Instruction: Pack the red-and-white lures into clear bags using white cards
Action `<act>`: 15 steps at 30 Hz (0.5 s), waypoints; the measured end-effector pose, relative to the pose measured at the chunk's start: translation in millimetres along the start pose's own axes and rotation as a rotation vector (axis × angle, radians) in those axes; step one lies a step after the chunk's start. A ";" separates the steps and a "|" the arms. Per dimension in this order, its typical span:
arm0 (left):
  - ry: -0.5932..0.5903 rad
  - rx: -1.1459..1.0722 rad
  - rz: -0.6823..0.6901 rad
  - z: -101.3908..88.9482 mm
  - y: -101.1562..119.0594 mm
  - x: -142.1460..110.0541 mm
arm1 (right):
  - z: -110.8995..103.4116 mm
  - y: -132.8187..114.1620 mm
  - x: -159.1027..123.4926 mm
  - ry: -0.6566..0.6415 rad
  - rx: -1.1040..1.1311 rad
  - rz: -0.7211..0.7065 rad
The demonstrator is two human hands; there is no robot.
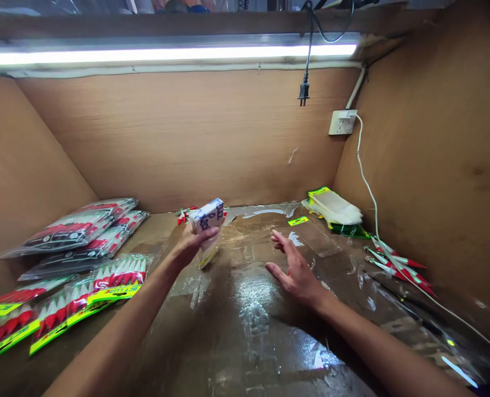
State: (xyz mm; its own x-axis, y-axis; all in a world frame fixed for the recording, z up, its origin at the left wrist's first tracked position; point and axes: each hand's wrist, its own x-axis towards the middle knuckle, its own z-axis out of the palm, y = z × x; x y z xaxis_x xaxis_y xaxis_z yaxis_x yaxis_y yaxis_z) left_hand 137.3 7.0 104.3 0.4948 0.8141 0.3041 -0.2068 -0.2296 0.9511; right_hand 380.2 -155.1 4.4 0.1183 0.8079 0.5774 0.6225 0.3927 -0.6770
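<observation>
My left hand (196, 238) is closed around a white pack with blue lettering (209, 214), held above the middle of the worktop. The pack's lower part looks pale and see-through, with a yellow edge at the bottom; what it contains cannot be made out. To the right, my right hand (294, 270) is raised over the worktop (245, 353), thumb and fingers apart, with nothing in it. Just beyond this hand lies a small yellow-green label (298, 221). Small red and white pieces (182, 214) are partly hidden behind the pack.
Bagged red and white lures (118, 275) and larger packs (75, 226) pile up at left. A stack of clear bags (336, 207) stands back right. Loose red-white lures (402, 270) lie under a white cable (367, 176). A black plug (303, 91) hangs above.
</observation>
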 end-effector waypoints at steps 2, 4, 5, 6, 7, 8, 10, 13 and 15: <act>0.007 -0.022 0.068 -0.4 11.0 -12.2 | 3.6 2.0 -2.0 -0.034 -0.012 -0.004; 0.108 -0.036 0.238 -1.5 25.8 -19.9 | 5.0 3.8 -3.2 -0.043 -0.022 -0.003; 0.152 -0.024 0.292 -2.4 32.5 -21.5 | 5.3 4.5 -3.6 -0.043 -0.025 0.000; 0.155 -0.004 0.287 -3.3 37.7 -21.8 | 5.5 5.2 -3.9 -0.045 -0.026 0.005; 0.144 0.024 0.243 -4.2 41.3 -21.4 | 5.9 5.8 -4.1 -0.047 -0.026 0.012; 0.125 0.039 0.199 -5.1 43.7 -20.8 | 6.3 6.3 -4.3 -0.053 -0.025 0.018; 0.111 0.010 0.190 -6.5 46.7 -20.8 | 7.4 7.1 -4.5 -0.068 -0.022 0.027; 0.149 -0.071 0.298 -9.0 51.9 -26.1 | 8.5 7.7 -4.5 -0.083 -0.019 0.028; 0.160 -0.050 0.284 -11.7 52.6 -32.0 | 8.7 7.4 -4.8 -0.086 -0.022 0.036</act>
State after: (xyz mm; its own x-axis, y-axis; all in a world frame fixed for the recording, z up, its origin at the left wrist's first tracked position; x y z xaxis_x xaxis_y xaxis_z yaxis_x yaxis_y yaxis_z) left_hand 100.8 -24.9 143.9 0.2734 0.7956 0.5406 -0.3604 -0.4363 0.8244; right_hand 377.5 -152.3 -7.4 0.0744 0.8567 0.5104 0.6359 0.3535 -0.6861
